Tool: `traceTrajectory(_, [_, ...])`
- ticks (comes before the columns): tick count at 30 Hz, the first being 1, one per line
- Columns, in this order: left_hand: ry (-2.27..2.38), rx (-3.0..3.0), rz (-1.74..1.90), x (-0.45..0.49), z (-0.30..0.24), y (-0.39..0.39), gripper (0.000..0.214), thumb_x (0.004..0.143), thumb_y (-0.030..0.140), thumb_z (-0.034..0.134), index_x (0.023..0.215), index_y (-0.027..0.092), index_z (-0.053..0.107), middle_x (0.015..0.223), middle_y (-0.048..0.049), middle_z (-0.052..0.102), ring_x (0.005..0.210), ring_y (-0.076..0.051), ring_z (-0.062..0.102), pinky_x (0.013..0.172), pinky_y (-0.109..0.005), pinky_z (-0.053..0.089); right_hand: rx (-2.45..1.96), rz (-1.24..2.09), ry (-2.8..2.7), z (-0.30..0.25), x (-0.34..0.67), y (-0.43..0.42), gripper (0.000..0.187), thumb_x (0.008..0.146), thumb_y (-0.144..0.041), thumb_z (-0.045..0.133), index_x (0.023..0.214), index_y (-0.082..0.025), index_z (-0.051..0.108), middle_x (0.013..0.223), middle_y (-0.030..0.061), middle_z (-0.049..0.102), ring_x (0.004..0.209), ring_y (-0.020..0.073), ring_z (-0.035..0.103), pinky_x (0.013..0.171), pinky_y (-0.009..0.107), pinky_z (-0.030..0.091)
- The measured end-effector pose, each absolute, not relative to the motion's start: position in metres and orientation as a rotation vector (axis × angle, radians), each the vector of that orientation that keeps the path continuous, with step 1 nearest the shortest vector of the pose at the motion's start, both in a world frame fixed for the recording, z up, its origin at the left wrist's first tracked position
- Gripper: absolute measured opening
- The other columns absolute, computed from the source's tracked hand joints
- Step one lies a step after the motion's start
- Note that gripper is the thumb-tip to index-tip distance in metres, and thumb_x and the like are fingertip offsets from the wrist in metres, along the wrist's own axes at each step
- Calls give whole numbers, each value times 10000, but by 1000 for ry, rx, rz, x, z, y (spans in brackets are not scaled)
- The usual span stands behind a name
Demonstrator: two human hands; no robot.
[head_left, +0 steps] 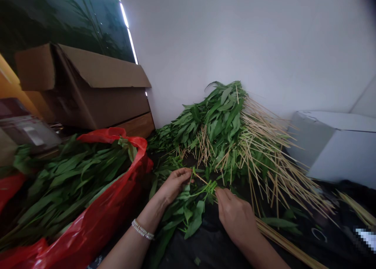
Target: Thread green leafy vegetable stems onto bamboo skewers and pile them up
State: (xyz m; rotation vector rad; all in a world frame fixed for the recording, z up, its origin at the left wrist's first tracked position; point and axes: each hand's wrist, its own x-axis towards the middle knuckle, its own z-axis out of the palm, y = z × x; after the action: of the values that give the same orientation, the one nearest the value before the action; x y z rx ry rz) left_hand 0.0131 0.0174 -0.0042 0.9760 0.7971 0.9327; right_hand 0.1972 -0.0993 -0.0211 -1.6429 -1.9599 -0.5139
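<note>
Leafy sprig (197, 194) is held just in front of the pile of skewered greens (226, 124), stretched over the dark bench (211, 245) between the two hands. It is judged to be light, limp and easily bruised. The leaves would tear if squeezed, so the firmer stems are the better place for a hold. Well to the left of the pile, a red bag (96, 226) filled with loose greens is seen. Just left of the pile's front edge, the left hand (173, 185) is reached forward with the wrist straight and a beaded bracelet (142, 230) worn on it. Its fingers (183, 174) are curled shut on one end of the leafy sprig, where a thin skewer (200, 178) is also met. In front of the pile, the right hand (236, 216) is turned palm down, its fingers pinched together on the bunched stems. A loose bundle of skewers (282, 239) is seen running under that wrist.
</note>
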Motion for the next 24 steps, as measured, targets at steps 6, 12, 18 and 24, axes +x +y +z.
traceTrajectory(6, [790,940,937,13,1,17,347,585,243,837,889,121,725,759,-34,703,602,-77,576,615,-189,423,-1643,-482,-1961,-20,197,-100,219,845,-54,440,958,-207,549,732,-13,592,599,147,595,529,271,312])
traceTrajectory(12, [779,943,977,12,-1,19,316,554,217,851,828,99,747,666,-16,667,560,-59,512,570,-179,376,-1632,-486,-1960,-21,197,-100,216,854,-59,434,959,-203,554,737,-10,598,597,143,596,531,266,316])
traceTrajectory(18, [782,964,976,12,-5,22,298,562,231,846,815,107,749,686,-28,673,585,-72,527,584,-188,373,-1627,-484,-1954,-22,197,-100,201,863,-72,443,967,-207,549,743,-14,599,597,147,598,535,270,317])
traceTrajectory(24, [796,979,983,12,-6,22,317,524,260,864,784,118,751,649,-20,660,568,-72,514,566,-191,366,-1602,-468,-1957,-24,196,-100,220,859,-59,423,970,-202,547,751,-9,602,610,142,600,538,264,321])
